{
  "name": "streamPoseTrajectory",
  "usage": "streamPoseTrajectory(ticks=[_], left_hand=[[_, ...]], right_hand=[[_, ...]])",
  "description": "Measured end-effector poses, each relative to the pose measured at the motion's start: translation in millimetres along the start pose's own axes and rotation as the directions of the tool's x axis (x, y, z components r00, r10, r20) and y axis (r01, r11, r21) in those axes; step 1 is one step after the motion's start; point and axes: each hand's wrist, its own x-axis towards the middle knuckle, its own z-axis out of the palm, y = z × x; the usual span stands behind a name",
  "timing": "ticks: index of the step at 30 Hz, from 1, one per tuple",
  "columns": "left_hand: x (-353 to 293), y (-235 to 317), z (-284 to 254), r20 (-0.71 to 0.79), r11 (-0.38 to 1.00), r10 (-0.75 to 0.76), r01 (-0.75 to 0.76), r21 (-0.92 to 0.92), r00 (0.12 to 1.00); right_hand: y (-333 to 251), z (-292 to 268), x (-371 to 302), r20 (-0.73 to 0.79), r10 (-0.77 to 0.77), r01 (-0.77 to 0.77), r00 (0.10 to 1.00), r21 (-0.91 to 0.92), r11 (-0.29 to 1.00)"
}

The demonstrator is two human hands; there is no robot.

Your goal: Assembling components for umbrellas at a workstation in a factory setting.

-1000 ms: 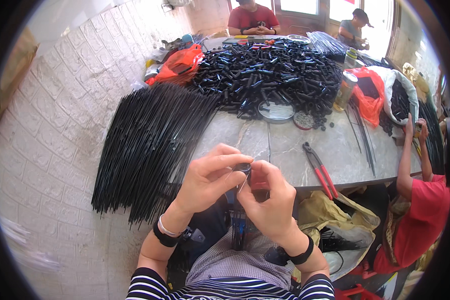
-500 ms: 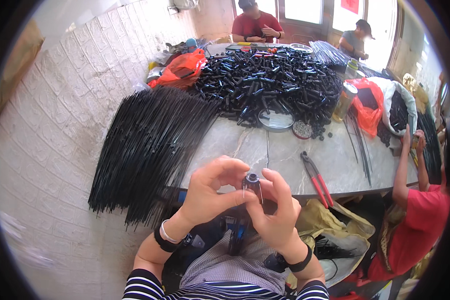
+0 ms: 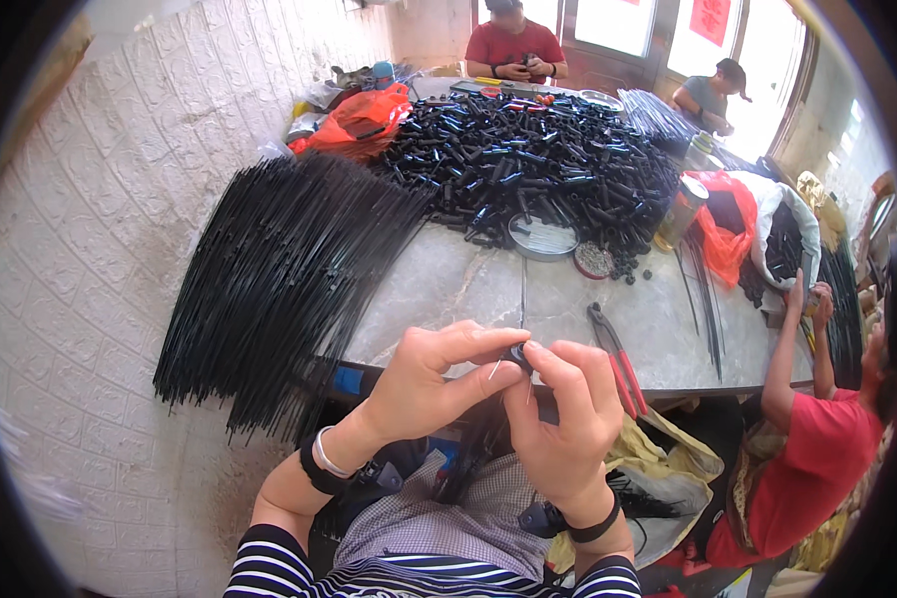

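Observation:
In front of the table edge, my left hand (image 3: 444, 371) and my right hand (image 3: 568, 424) meet around a small black cylindrical part (image 3: 516, 355). Thumb and fingers of both hands pinch it, covering most of its body. Two thin silvery pins stick out by the thumbs. Below the hands, dark rods hang down toward my lap; whether they join the part is hidden. Just right of my right hand, red-handled pliers (image 3: 623, 369) lie on the grey marbled table (image 3: 448, 289).
A thick bundle of thin black rods (image 3: 279, 289) overhangs the table's left edge. Farther back are a heap of black tubular parts (image 3: 528, 159), a round dish of pins (image 3: 543, 237) and orange bags (image 3: 364, 120). A co-worker in red (image 3: 817, 448) sits close on the right; two people work beyond.
Both hands have closed in over the black part, and its top has tilted to the right. My fingers, raised apart before, now press on it. The view has shifted slightly.

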Motion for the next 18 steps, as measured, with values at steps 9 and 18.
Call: streamPoseTrajectory(ticks=[9, 18], left_hand=[[-1.0, -2.6, -0.2, -0.002, 0.997, 0.047, -0.046, 0.058, 0.999], [-2.6, -3.8, -2.9, -0.006, 0.999, 0.001, 0.000, 0.042, 1.000]], right_hand=[[1.1, -0.7, 2.2, 0.068, 0.079, -0.089, 0.995, 0.160, 0.983], [5.0, 5.5, 2.2, 0.049, 0.033, -0.043, 0.998, 0.209, 0.977]])
